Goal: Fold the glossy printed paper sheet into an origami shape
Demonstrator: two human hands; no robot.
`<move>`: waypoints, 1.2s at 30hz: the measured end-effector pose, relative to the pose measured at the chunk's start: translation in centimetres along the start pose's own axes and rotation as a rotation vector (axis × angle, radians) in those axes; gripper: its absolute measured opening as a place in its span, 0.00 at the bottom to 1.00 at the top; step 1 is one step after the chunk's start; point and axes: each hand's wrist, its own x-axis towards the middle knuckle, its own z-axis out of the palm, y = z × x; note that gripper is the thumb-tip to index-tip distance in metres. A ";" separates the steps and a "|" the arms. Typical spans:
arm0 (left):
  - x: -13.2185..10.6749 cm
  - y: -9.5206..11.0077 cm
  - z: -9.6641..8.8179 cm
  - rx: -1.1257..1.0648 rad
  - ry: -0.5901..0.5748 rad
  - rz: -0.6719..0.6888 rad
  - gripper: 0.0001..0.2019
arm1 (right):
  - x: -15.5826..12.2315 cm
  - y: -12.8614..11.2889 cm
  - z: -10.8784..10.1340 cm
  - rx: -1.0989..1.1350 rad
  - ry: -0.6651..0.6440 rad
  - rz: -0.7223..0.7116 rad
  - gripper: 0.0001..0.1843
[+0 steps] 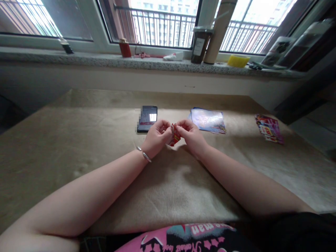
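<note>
My left hand (156,136) and my right hand (191,134) meet over the middle of the beige-covered table (78,150). Together they pinch a small folded piece of red printed paper (175,135), held upright between the fingertips just above the cloth. Both hands have their fingers curled and pressed on the paper. A silver bangle (144,154) circles my left wrist.
A dark phone (147,118) lies just beyond my left hand. A stack of bluish printed sheets (208,120) lies beyond my right hand, and a colourful printed sheet (269,128) sits far right. The windowsill (105,61) holds a red cup (125,48), a jar (200,45), a cardboard tube and a yellow box.
</note>
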 end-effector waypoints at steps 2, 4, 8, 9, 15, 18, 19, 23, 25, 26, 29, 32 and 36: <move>0.0 -0.2 -0.1 0.011 -0.002 0.030 0.08 | 0.1 0.2 -0.2 0.013 0.016 0.003 0.11; 0.0 -0.4 -0.1 0.013 0.002 0.041 0.08 | 0.3 0.4 -0.3 0.013 0.028 -0.006 0.11; 0.1 -0.6 -0.2 -0.002 -0.033 0.017 0.10 | 0.5 0.8 -0.5 -0.004 0.021 -0.016 0.13; 0.1 -0.6 -0.2 -0.003 -0.042 0.010 0.11 | 0.5 0.9 -0.5 -0.011 0.018 -0.013 0.13; 0.3 -0.4 0.2 -0.026 -0.041 -0.080 0.12 | 0.5 1.0 -0.4 -0.098 0.022 -0.080 0.11; 0.4 0.1 0.3 -0.011 -0.049 -0.089 0.10 | 0.5 0.7 0.0 -0.117 0.020 -0.093 0.10; 0.4 0.3 0.3 -0.002 -0.059 -0.077 0.09 | 0.4 0.6 0.2 -0.115 0.005 -0.085 0.10; 0.3 0.5 0.1 0.019 -0.098 0.004 0.08 | 0.1 0.2 0.6 -0.097 -0.060 -0.084 0.09; 0.3 0.4 0.1 0.049 -0.083 0.046 0.07 | 0.0 0.2 0.6 -0.111 -0.044 -0.104 0.08; 0.3 0.3 0.1 0.071 -0.069 0.067 0.07 | 0.0 0.3 0.5 -0.122 -0.024 -0.118 0.08; 0.5 0.0 0.1 0.114 -0.044 0.107 0.08 | 0.0 0.7 0.1 -0.142 0.029 -0.151 0.09; 0.9 -0.1 0.0 0.089 -0.082 0.077 0.09 | 0.2 0.9 -0.2 -0.130 0.033 -0.148 0.12; 1.4 -0.2 -0.4 0.026 -0.149 -0.002 0.12 | 0.7 1.0 -0.5 -0.120 0.013 -0.125 0.13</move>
